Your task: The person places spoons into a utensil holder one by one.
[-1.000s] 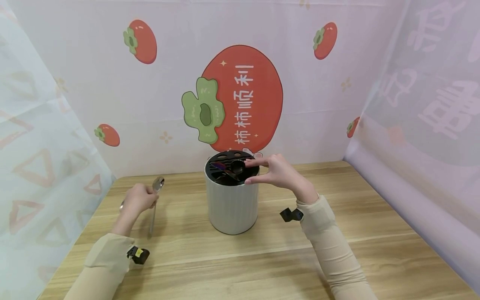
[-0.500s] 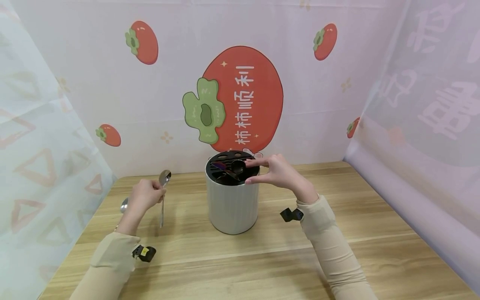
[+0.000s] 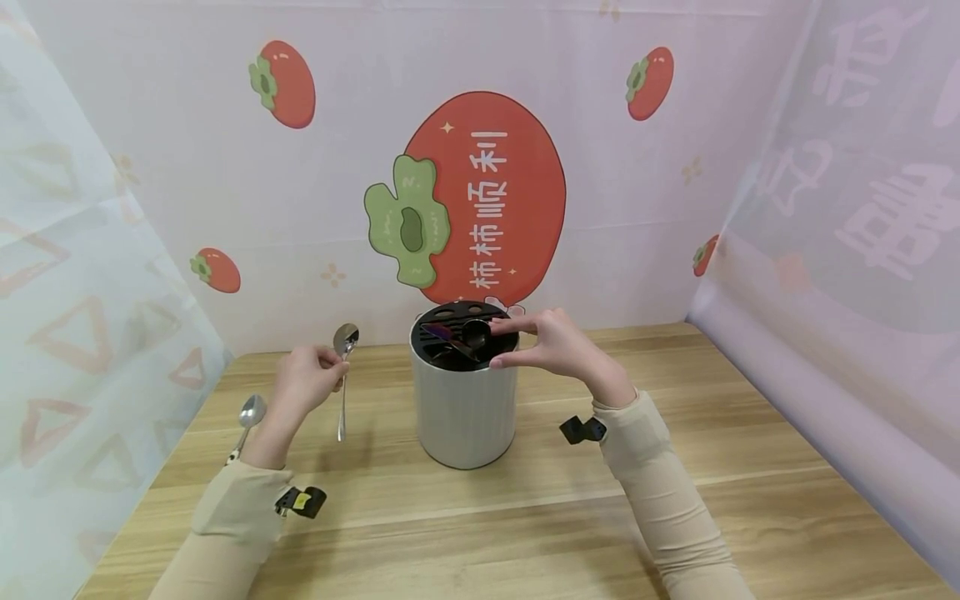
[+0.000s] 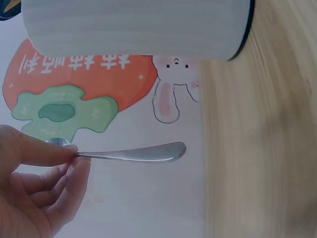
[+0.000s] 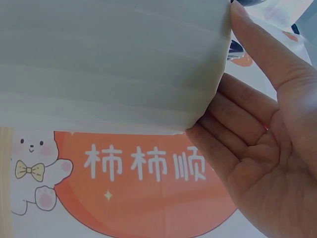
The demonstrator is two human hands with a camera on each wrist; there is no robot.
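My left hand point(image 3: 309, 380) pinches a metal spoon point(image 3: 346, 337) between thumb and fingers, above the left part of the table. Its bowl points up and away, its handle slants down; in the left wrist view the flat handle end point(image 4: 153, 152) sticks out past the fingertips. My right hand point(image 3: 561, 343) touches the right side of the top of a white ribbed utensil holder point(image 3: 465, 421), fingers fairly straight and thumb spread apart. A black slotted lid point(image 3: 451, 358) tops the holder. A dark round-bowled utensil point(image 3: 476, 335) and a shiny piece with a bluish-purple sheen point(image 3: 438, 332) stand in it.
Another metal spoon point(image 3: 252, 410) lies left of my left forearm, partly hidden by it. The wooden table point(image 3: 465, 533) ends at a printed cloth backdrop point(image 3: 337, 167) with persimmons. Cloth also hangs at both sides.
My left hand has carried the spoon to the right and slightly farther back, closer to the holder. More of the other spoon shows now. My right hand stays in place.
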